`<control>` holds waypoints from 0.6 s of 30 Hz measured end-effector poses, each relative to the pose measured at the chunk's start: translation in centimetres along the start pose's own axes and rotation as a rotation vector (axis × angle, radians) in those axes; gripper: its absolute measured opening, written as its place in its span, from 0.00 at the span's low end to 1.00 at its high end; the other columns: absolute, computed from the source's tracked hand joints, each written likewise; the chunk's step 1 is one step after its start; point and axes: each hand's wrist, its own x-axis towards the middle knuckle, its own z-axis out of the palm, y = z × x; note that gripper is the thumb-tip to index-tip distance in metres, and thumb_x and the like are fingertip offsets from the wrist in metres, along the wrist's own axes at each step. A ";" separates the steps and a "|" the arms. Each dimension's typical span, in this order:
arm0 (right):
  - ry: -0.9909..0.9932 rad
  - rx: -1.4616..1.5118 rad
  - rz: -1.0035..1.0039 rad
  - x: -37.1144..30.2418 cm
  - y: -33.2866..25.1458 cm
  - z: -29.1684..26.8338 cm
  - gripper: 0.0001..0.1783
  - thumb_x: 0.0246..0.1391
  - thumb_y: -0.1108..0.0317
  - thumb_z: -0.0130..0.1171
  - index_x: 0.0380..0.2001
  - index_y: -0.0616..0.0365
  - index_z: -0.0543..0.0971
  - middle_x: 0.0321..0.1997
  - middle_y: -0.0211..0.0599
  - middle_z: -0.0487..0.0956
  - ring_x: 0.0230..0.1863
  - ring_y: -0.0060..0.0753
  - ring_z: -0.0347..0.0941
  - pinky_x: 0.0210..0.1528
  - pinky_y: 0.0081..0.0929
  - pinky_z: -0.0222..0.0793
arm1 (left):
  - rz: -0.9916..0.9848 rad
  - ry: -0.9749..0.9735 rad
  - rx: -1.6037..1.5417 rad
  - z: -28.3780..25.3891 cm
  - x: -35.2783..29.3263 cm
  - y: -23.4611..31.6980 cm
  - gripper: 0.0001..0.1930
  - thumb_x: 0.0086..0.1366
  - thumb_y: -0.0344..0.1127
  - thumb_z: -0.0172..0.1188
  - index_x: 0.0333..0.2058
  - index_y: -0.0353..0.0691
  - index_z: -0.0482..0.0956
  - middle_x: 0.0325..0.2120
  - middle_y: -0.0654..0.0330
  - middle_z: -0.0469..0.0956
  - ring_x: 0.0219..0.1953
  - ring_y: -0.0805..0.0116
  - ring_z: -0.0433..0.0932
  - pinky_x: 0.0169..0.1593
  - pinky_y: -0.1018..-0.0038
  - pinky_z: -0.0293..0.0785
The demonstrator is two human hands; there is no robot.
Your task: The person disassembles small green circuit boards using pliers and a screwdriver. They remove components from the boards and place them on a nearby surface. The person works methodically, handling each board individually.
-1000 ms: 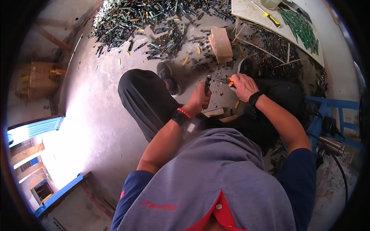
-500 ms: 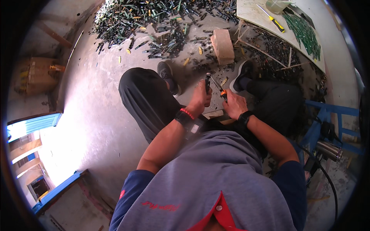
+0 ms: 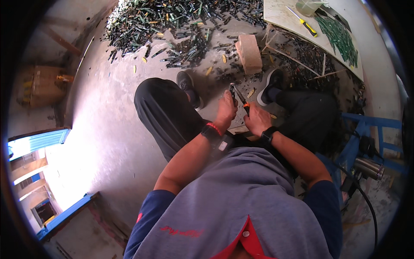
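Dark piece point(image 3: 233, 94) in the left hand point(image 3: 225, 113), between the shoes point(image 3: 189, 88). On the grey floor point(image 3: 116, 103), a broad heap of strips point(image 3: 159, 28); nearer, a pinkish brick point(image 3: 250, 54). Hands close but apart: left closed round the piece, right hand point(image 3: 258, 121) clamped on an orange-handled tool point(image 3: 246, 105). Tool's tip beside the piece's top; contact too small to tell.

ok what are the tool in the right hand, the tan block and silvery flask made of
Tool: handle probably plastic, bright orange and black; shaft likely metal, greyish.
Block: perhaps brick, its faces matte and pinkish; wood isn't excluded.
Flask: likely metal, shiny silver.
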 end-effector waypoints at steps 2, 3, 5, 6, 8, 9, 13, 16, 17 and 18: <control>-0.053 0.027 0.031 0.0 -0.5 -0.3 0.17 0.49 0.64 0.53 0.38 0.66 0.70 0.37 0.56 0.79 0.40 0.56 0.76 0.43 0.49 0.69 | 0.121 0.072 0.085 0.5 0.6 -0.6 0.33 0.70 0.61 0.32 0.18 0.40 0.67 0.10 0.63 0.64 0.12 0.70 0.62 0.18 0.70 0.57; -0.067 0.048 0.037 0.0 -0.7 -0.4 0.17 0.49 0.64 0.53 0.38 0.66 0.70 0.37 0.56 0.79 0.41 0.56 0.76 0.44 0.49 0.68 | 0.183 0.110 0.126 0.6 1.0 -1.1 0.34 0.71 0.60 0.32 0.17 0.39 0.67 0.10 0.61 0.66 0.13 0.68 0.64 0.20 0.68 0.60; -0.098 0.095 0.046 0.0 -1.0 -0.5 0.17 0.49 0.63 0.52 0.38 0.65 0.70 0.37 0.57 0.79 0.42 0.57 0.75 0.45 0.50 0.68 | 0.285 0.159 0.245 0.2 2.2 -2.3 0.34 0.71 0.58 0.31 0.18 0.36 0.69 0.11 0.57 0.67 0.15 0.64 0.66 0.23 0.64 0.62; -0.106 0.117 0.061 0.0 -1.1 -0.5 0.18 0.48 0.63 0.52 0.38 0.66 0.71 0.38 0.57 0.78 0.43 0.58 0.75 0.45 0.49 0.67 | 0.335 0.181 0.307 0.2 2.3 -2.3 0.34 0.72 0.57 0.31 0.18 0.35 0.69 0.12 0.55 0.67 0.16 0.62 0.67 0.25 0.63 0.63; -0.121 0.162 0.090 0.0 -1.2 -0.4 0.19 0.48 0.62 0.51 0.39 0.66 0.71 0.39 0.58 0.78 0.44 0.59 0.74 0.47 0.49 0.67 | 0.360 0.183 0.354 0.3 2.1 -2.3 0.34 0.72 0.56 0.31 0.19 0.33 0.70 0.13 0.50 0.67 0.17 0.56 0.68 0.26 0.59 0.63; -0.146 0.201 0.096 0.1 -0.9 0.0 0.19 0.48 0.62 0.51 0.39 0.66 0.71 0.39 0.59 0.78 0.44 0.59 0.74 0.47 0.49 0.66 | 0.374 0.181 0.376 0.4 1.8 -2.1 0.34 0.73 0.55 0.31 0.19 0.32 0.70 0.13 0.48 0.67 0.18 0.53 0.68 0.27 0.58 0.63; -0.261 0.331 0.053 1.3 0.4 0.9 0.20 0.48 0.61 0.49 0.40 0.67 0.72 0.41 0.59 0.77 0.47 0.61 0.72 0.49 0.49 0.66 | 0.409 0.219 0.496 0.4 2.1 -2.5 0.35 0.72 0.58 0.31 0.17 0.33 0.68 0.12 0.58 0.67 0.18 0.65 0.69 0.27 0.65 0.65; -0.292 0.329 0.060 1.5 0.1 0.7 0.21 0.48 0.61 0.49 0.41 0.67 0.72 0.42 0.59 0.77 0.48 0.61 0.72 0.50 0.48 0.66 | 0.403 0.243 0.494 0.5 2.2 -2.4 0.35 0.72 0.56 0.31 0.16 0.33 0.68 0.11 0.57 0.67 0.18 0.63 0.68 0.27 0.64 0.64; -0.291 0.315 0.078 1.4 -0.2 0.6 0.21 0.48 0.61 0.49 0.41 0.67 0.72 0.43 0.59 0.77 0.49 0.62 0.71 0.50 0.47 0.66 | 0.392 0.248 0.491 0.5 2.1 -2.4 0.35 0.72 0.56 0.31 0.16 0.32 0.68 0.11 0.57 0.67 0.17 0.63 0.68 0.26 0.64 0.64; -0.269 0.313 0.073 1.3 -0.3 0.6 0.21 0.48 0.61 0.50 0.41 0.67 0.71 0.43 0.59 0.77 0.49 0.62 0.71 0.51 0.47 0.66 | 0.382 0.252 0.488 0.6 2.1 -2.4 0.35 0.72 0.56 0.31 0.16 0.32 0.68 0.11 0.57 0.67 0.17 0.63 0.68 0.26 0.63 0.64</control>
